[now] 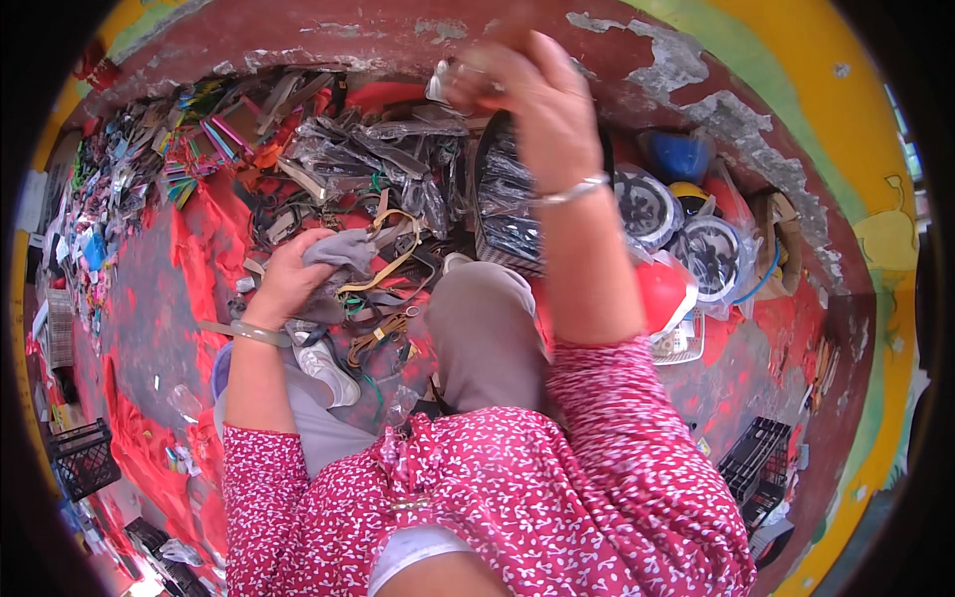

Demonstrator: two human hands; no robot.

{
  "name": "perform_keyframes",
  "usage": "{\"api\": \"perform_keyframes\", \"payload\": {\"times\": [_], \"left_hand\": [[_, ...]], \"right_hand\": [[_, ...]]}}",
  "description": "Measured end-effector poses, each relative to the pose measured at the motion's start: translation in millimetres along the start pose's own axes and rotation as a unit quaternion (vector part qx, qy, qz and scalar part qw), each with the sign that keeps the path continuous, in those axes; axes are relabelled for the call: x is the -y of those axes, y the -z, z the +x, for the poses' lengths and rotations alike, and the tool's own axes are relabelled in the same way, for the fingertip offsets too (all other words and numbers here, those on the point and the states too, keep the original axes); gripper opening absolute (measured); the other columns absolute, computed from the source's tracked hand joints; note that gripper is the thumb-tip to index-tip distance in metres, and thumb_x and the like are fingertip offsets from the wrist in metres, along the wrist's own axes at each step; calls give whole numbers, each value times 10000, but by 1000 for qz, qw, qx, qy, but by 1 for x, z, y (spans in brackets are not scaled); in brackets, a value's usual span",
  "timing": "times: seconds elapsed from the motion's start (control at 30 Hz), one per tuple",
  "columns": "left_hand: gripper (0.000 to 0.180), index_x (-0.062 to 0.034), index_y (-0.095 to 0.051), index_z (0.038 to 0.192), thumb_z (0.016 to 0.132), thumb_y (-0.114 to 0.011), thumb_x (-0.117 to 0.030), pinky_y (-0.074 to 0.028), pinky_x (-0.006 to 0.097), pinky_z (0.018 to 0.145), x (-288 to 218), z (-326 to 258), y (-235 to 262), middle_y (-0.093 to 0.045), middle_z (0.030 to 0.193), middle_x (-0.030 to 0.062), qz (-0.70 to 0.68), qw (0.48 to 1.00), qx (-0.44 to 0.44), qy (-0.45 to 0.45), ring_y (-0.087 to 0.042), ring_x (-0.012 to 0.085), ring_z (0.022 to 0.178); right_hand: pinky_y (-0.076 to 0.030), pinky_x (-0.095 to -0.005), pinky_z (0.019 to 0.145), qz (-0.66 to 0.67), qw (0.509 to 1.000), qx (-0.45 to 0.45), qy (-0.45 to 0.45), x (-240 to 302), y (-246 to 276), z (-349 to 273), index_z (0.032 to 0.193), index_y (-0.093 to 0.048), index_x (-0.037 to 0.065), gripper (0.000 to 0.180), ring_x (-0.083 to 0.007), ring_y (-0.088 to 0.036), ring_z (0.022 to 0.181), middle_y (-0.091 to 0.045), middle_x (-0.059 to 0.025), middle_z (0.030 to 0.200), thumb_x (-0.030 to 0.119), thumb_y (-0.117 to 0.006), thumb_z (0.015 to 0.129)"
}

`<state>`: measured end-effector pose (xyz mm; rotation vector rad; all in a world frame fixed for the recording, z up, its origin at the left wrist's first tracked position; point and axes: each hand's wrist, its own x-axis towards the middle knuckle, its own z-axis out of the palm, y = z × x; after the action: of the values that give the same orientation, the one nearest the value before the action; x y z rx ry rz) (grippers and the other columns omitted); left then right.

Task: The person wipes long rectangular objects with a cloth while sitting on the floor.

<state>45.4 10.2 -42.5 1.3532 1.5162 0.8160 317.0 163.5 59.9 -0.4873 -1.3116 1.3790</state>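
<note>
My left hand (pixel 288 277) is closed around a bunched grey cloth (pixel 345 251), just above a jumble of belts and straps. Beside the cloth, a tan strap (pixel 406 249) curves in a loop. Raised toward the far wall is my right hand (pixel 532 95), its fingers smeared by motion; whether they hold anything cannot be made out. A small whitish thing (pixel 436 84) shows next to those fingers. Below my right hand stands a black basket (pixel 481 237) of dark items in clear plastic, partly hidden by my forearm. Brown cord-like straps (pixel 376 340) lie near my shoe.
Several hard hats lie to the right, among them a blue one (pixel 674 156), a red one (pixel 662 297) and an upturned white one (pixel 711 261). Plastic-wrapped belts (pixel 383 149) and colourful goods (pixel 214 139) pile along the peeling wall (pixel 686 70). Black crates (pixel 82 456) stand farther out.
</note>
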Motion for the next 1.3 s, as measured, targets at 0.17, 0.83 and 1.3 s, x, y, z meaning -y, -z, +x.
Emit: {"api": "perform_keyframes", "payload": {"times": [0.17, 0.83, 1.3], "left_hand": [[374, 9, -521, 1112, 740, -559, 28, -436, 228, 798, -15, -3, 2, -586, 960, 9, -92, 995, -30, 19, -542, 85, 883], [440, 1, -520, 1108, 671, -570, 16, -461, 291, 799, 1, 24, 0, -627, 946, 135, 158, 987, -21, 26, -619, 218, 880], [469, -14, -515, 1138, 676, -598, -27, -455, 342, 821, 13, 34, 5, -604, 1021, 181, 191, 981, -15, 34, -592, 313, 939]], "right_hand": [[-467, -223, 620, -211, 948, -161, -176, -33, 161, -51, 1090, -547, 48, 284, -110, -562, 844, -591, -21, 940, 178, -581, 839], [-482, -399, 781, -793, 573, 106, -181, -238, 268, -23, 966, -566, 85, 174, -314, -536, 977, -561, -145, 990, 83, -474, 817], [-433, -417, 914, -767, 551, 66, -321, -329, 300, 10, 1175, -514, 84, 338, -319, -485, 1134, -500, -136, 1231, 126, -437, 849]]}}
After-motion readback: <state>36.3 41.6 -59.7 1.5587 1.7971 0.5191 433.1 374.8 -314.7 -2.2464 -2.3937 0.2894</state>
